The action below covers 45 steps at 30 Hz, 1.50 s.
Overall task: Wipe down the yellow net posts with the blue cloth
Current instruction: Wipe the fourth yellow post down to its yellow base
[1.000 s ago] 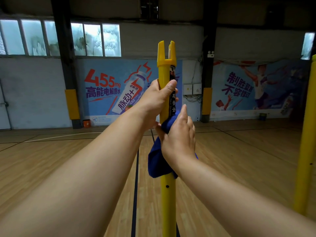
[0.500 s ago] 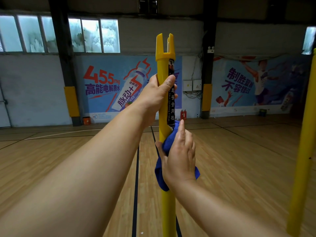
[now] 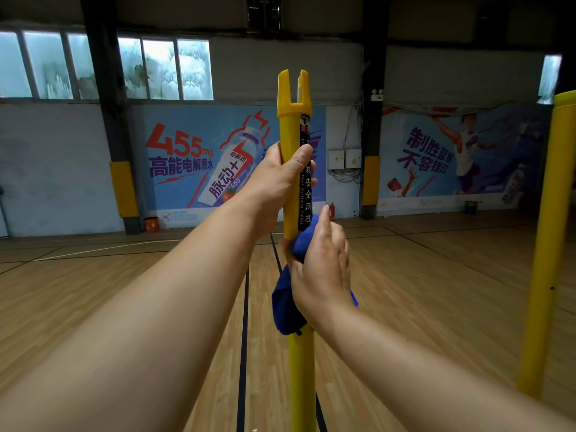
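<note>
Item: upright yellow tubular net post with a forked plastic cap (image 3: 290, 126), centre of view, standing on the varnished wooden court floor (image 3: 436, 291); a black vertical label strip with white characters (image 3: 306, 194) runs down its right face.

Left hand (image 3: 274, 185): wrapped around the post below the cap, thumb laid across the near face, fingers curled behind; firm hold.

Right hand (image 3: 322, 269): just below the left, pressing a bunched blue cloth (image 3: 286, 300) against the post; thumb hooked round the left side, fingers lying fairly straight along the cloth; cloth pinned between palm and post, its loose end hanging down on the left side.

Second yellow post (image 3: 545, 244): right edge of view, well apart from the first; no hand on it.

Far wall: blue drinks banner with red "455" lettering (image 3: 193, 163) at left; basketball-player banner (image 3: 452, 154) at right; row of frosted windows (image 3: 103, 67) above; black pillars with yellow padding (image 3: 123, 188).
</note>
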{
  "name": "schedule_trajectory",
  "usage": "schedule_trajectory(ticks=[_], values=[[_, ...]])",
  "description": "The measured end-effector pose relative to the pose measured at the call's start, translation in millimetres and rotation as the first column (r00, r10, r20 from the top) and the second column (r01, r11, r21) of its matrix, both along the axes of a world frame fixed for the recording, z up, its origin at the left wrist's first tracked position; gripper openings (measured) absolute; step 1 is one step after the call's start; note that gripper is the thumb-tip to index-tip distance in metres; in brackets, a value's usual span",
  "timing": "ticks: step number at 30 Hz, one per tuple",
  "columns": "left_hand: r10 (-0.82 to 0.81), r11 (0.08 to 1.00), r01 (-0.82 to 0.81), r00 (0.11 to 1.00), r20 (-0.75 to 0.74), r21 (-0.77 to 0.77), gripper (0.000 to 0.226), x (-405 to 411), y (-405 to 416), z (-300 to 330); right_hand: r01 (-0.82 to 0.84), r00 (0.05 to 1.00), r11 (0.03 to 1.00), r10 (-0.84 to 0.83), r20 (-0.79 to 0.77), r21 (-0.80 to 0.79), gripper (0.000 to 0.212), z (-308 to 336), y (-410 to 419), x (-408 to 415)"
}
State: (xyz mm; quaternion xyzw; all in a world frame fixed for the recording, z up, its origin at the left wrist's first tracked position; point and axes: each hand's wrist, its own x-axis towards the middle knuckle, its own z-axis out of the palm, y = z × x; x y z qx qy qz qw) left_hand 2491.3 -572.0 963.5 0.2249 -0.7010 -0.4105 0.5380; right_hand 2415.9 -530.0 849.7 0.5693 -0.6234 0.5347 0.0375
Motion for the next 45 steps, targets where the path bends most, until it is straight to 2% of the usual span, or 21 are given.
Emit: schedule_trajectory(ticks=[3, 6, 9, 13, 18, 22, 27, 32, 41, 45], values=[[-0.010, 1.000, 0.010, 1.000, -0.010, -0.007, 0.032, 0, -2, -4, 0.008, 1.000, 1.000, -0.008, 0.000, -0.014, 0.099, -8, 1, 0], [0.013, 0.999, -0.012, 1.000, 0.016, -0.032, 0.049, 1, -4, -11, -0.005, 1.000, 1.000, 0.005, 0.014, 0.009, 0.101, -28, 6, 3], [0.051, 0.997, -0.048, 0.997, 0.052, -0.063, 0.059, -1, -6, -21, -0.019, 0.997, 0.997, 0.014, 0.070, 0.072, 0.097, -48, 10, 4], [0.055, 0.998, -0.053, 0.998, 0.042, -0.040, 0.060, -2, -9, -38, -0.031, 0.990, 0.987, 0.008, 0.141, 0.158, 0.092, -61, 13, 6], [0.055, 0.998, -0.053, 0.998, 0.042, -0.035, 0.061, -3, -9, -51, -0.113, 0.972, 0.977, 0.071, 0.225, 0.182, 0.094, -58, 14, 2], [0.046, 0.998, -0.048, 0.998, 0.046, 0.028, 0.067, -3, -8, -66, -0.139, 0.956, 0.979, 0.095, 0.276, 0.146, 0.093, -36, 9, -2], [-0.019, 0.998, 0.016, 0.999, 0.047, 0.060, 0.045, 2, -7, -70, -0.176, 0.950, 0.978, 0.140, 0.281, 0.109, 0.090, -22, 6, -10], [-0.016, 0.999, 0.013, 0.999, 0.051, 0.052, 0.051, 1, -4, -73, -0.178, 0.955, 0.970, 0.129, 0.266, 0.167, 0.092, -43, 12, -9], [-0.023, 0.998, 0.020, 0.999, 0.040, 0.059, 0.033, 1, -4, -78, -0.228, 0.948, 0.930, 0.145, 0.284, 0.288, 0.096, -76, 22, -11], [-0.046, 0.997, 0.044, 0.998, 0.034, 0.067, 0.036, 2, -3, -80, -0.233, 0.941, 0.931, 0.143, 0.306, 0.281, 0.094, -72, 21, -10]])
